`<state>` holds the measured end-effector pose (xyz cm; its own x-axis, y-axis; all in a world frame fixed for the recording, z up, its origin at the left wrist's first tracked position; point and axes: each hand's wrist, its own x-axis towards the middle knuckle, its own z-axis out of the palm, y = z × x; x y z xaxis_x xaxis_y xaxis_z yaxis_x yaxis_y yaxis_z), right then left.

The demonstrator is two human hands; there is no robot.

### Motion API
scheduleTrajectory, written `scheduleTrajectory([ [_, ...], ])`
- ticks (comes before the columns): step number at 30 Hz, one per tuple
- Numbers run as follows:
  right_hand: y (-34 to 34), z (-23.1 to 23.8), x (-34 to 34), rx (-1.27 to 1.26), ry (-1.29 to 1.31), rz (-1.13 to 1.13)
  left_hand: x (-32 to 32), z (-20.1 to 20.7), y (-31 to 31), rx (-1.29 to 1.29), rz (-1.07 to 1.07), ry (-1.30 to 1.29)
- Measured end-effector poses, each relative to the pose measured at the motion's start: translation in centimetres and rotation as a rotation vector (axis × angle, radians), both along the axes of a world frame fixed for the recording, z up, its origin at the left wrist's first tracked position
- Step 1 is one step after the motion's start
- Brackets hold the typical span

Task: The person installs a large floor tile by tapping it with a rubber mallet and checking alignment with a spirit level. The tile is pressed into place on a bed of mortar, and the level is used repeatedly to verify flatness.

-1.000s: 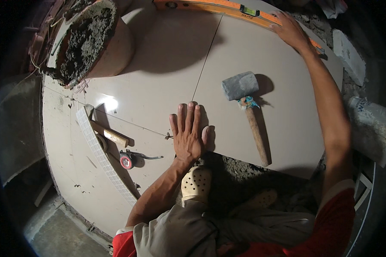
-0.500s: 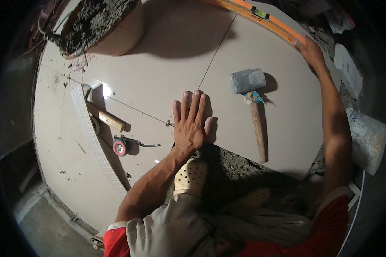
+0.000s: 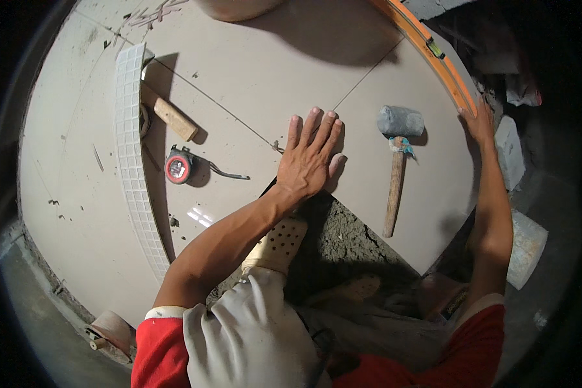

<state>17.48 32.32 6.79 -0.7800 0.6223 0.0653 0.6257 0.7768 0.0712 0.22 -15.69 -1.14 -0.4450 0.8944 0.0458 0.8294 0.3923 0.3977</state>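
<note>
White mosaic tile strip (image 3: 130, 161) lies far left, red round tape measure (image 3: 178, 167) beside it | left hand (image 3: 309, 160) now flat, fingers spread, pressing the beige floor tile (image 3: 427, 194) at its corner joint | grey rubber mallet (image 3: 395, 158) idle on that tile | right hand (image 3: 478, 123) has slid down to the tile's far edge by the orange spirit level (image 3: 433, 52), holding nothing.

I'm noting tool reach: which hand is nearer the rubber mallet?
Left. The left hand lies flat just left of the rubber mallet; the right hand is farther right, at the orange level.
</note>
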Motion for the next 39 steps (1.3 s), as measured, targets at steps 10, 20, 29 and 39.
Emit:
scheduleTrajectory([
  [10,-14.5,0.6,4.1,-0.114,-0.069,-0.027,0.1,0.0,0.0,0.066,0.009,-0.029],
  [20,-20.1,-1.1,2.3,-0.322,0.005,-0.149,-0.2,0.4,0.0,0.145,0.029,-0.1],
  [29,-4.6,0.2,-4.7,0.171,-0.073,0.013,-0.5,0.8,-0.1,0.094,0.0,-0.124],
  [39,-1.0,1.5,-5.3,-0.142,0.168,-0.031,-2.2,1.4,1.4,0.007,-0.062,-0.137],
])
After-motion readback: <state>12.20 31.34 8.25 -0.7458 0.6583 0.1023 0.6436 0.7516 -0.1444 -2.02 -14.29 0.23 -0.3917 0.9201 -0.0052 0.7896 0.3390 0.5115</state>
